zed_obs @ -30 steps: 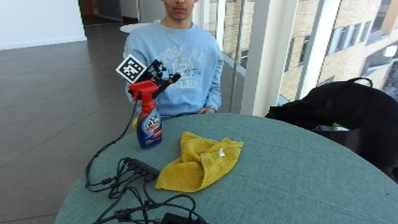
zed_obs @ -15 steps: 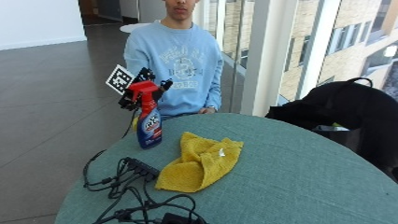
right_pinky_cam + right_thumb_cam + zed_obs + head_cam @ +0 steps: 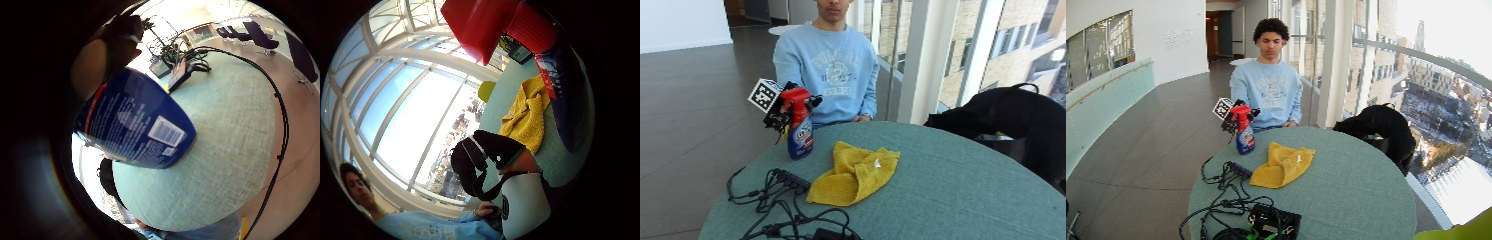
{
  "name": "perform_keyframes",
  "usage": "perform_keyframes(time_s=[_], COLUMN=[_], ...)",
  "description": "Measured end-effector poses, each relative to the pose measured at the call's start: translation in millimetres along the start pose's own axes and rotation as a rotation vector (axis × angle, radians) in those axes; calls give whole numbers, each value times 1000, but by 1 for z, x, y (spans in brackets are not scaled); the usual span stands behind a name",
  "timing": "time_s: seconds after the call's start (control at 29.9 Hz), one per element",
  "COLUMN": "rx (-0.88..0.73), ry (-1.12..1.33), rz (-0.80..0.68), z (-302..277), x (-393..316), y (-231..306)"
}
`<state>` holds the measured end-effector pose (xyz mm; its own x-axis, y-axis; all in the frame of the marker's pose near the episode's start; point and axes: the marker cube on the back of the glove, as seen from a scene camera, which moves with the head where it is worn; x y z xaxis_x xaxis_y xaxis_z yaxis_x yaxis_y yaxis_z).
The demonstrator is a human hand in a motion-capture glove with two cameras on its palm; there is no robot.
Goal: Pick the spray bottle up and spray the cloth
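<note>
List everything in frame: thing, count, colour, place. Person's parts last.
spray bottle: 1, blue body with red trigger head, upright at the table edge nearest the person, beside the cloth
cloth: 1, yellow, crumpled on the table, apart from the bottle
table: 1, round, teal-green top
cables: a black tangle with a power strip, on the table edge in front of the bottle
black box: 1, on the near table edge, among the cables
bag: 1, black, beside the table by the window
right hand: 1, black glove, gripping the bottle's neck below the red head
left hand: 1, bare, at the far table edge
</note>
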<state>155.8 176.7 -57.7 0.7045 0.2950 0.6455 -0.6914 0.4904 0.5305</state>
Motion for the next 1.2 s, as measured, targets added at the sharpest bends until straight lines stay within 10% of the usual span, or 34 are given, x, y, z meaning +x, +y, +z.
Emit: perform_keyframes(time_s=[1.2], rx=[-168], ry=[10], rz=[-88], z=[35], x=[-13], y=[-51])
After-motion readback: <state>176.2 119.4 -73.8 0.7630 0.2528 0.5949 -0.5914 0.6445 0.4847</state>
